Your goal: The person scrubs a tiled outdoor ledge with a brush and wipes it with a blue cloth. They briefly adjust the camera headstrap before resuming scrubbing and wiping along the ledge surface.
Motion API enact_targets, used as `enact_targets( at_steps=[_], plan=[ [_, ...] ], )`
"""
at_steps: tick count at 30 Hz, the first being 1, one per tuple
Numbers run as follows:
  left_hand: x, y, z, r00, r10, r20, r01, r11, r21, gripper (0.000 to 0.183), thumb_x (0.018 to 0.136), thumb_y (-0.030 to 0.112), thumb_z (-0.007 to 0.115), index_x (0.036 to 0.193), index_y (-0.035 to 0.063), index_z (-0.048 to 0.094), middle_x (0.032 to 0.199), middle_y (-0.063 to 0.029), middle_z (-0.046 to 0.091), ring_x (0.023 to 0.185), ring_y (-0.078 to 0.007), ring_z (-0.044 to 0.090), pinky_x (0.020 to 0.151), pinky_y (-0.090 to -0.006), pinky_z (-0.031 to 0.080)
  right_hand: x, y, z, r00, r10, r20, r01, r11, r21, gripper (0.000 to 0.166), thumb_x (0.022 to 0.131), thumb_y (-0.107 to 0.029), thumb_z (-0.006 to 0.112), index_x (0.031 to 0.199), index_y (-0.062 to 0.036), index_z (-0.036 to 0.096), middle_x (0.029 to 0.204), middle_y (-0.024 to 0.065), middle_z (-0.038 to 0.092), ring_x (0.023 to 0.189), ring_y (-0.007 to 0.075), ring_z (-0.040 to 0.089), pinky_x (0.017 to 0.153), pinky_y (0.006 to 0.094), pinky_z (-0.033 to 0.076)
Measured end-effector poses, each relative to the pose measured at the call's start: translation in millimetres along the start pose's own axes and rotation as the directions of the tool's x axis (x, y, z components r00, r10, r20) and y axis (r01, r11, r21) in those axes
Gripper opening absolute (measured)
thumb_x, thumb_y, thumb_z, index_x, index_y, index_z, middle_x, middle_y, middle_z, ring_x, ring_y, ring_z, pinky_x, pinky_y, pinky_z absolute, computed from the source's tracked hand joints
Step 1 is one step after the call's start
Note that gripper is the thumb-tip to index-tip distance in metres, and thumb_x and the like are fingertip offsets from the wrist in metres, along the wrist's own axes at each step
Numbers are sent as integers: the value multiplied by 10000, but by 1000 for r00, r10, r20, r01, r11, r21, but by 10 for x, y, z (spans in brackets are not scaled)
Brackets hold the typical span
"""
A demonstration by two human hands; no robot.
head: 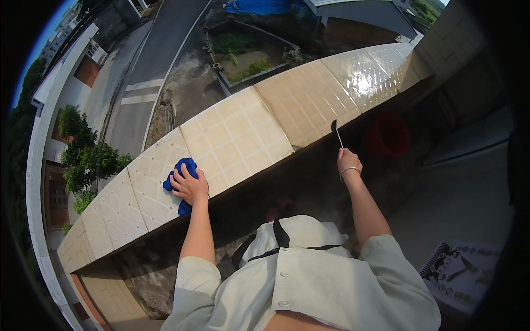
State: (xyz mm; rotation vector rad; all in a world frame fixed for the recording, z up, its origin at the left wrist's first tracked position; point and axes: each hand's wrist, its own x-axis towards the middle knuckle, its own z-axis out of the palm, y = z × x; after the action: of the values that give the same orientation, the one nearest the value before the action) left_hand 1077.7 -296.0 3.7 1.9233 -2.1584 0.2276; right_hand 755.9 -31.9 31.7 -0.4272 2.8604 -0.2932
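Observation:
My left hand (190, 184) presses a bunched blue cloth (186, 167) onto the pale tiled top of a parapet wall (236, 140), its fingers bent over the cloth. One end of the cloth hangs toward the near edge of the tiles. In my right hand (349, 162) is a small tool (338, 134) with a thin, shiny handle and a dark head; its exact kind is unclear. The tool's head is at the near edge of a tan tile. A bangle circles my right wrist.
A red bucket (387, 134) stands in the shade at right. Wet-looking tiles (364, 80) glare in the sun farther along the ledge. Beyond the wall lie a road (143, 78) and a garden plot (248, 58), lower down. A patterned mat (461, 271) is at lower right.

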Motion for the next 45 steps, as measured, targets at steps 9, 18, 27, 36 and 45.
enact_targets(
  at_steps=[9, 18, 27, 36, 45],
  plan=[
    [-10, -38, 13, 1000, 3, -4, -3, 999, -38, 462, 786, 379, 518, 1200, 187, 447, 1283, -100, 388, 1223, -294, 281, 918, -518, 253, -523, -280, 120, 964, -195, 183, 212, 974, -75, 330, 896, -350, 371, 829, -80, 548, 770, 188, 618, 756, 379, 594, 668, 472, 474],
    [43, -40, -13, 999, -3, 40, 4, 1000, -19, 490, 782, 392, 516, 1218, 193, 415, 1312, -95, 347, 1232, -299, 252, 906, -540, 254, -867, -726, 247, 823, -455, 339, 464, 884, 59, 333, 891, -356, 385, 823, -75, 550, 749, 186, 613, 738, 377, 589, 650, 458, 473],
    [-845, 868, -700, 670, 513, 537, 511, 206, -834, 467, 919, 409, 376, 1162, 16, 444, 991, -125, 570, 834, -172, 579, 708, -278, 452, -942, -1066, 14, 666, -714, 215, 682, 700, 213, 494, 792, -133, 462, 1200, 82, 284, 963, 234, 536, 789, 347, 579, 640, 420, 477],
    [-838, 1360, -411, 606, 404, 685, 715, 101, -692, 220, 929, 237, 392, 902, 67, 530, 708, 10, 489, 650, -81, 473, 585, -231, 404, -1008, -1014, 99, 540, -816, 206, 679, 567, 466, 572, 805, -125, 497, 1275, 75, 240, 1044, 223, 494, 921, 342, 525, 746, 376, 457],
    [-568, 1653, -543, 688, 592, 420, -510, 806, -301, 243, 901, 289, 407, 846, 64, 480, 652, -153, 587, 612, -346, 593, 549, -438, 464, 1056, -349, 64, 802, -465, -376, 523, 850, 64, 445, 797, -256, 565, 1154, -23, 435, 958, 133, 505, 898, 307, 484, 723, 406, 409]
  ],
)
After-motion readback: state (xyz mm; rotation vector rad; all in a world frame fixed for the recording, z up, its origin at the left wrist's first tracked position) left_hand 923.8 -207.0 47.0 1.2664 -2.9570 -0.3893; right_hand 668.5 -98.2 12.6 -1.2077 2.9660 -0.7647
